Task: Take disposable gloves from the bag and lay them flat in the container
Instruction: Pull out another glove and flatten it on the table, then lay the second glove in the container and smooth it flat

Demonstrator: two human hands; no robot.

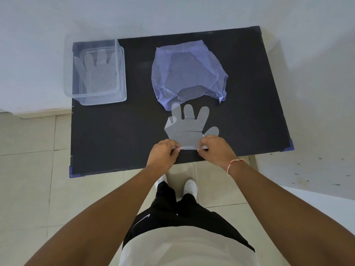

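Left hand (pixel 163 153) and right hand (pixel 215 148) are each pinching the cuff edge of a clear glove (pixel 187 127) lying below the bag (pixel 189 73); another glove is lying in the container (pixel 123 73).

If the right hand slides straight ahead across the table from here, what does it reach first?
Likely the thumb of the glove it pinches, then the blue bag beyond; the right hand has nothing else ahead, though depth is uncertain.

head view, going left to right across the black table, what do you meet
container with a glove lying in it → left hand → glove being held → right hand. The purple bag sits farther back, spanning the hands, so it is left out of the order.
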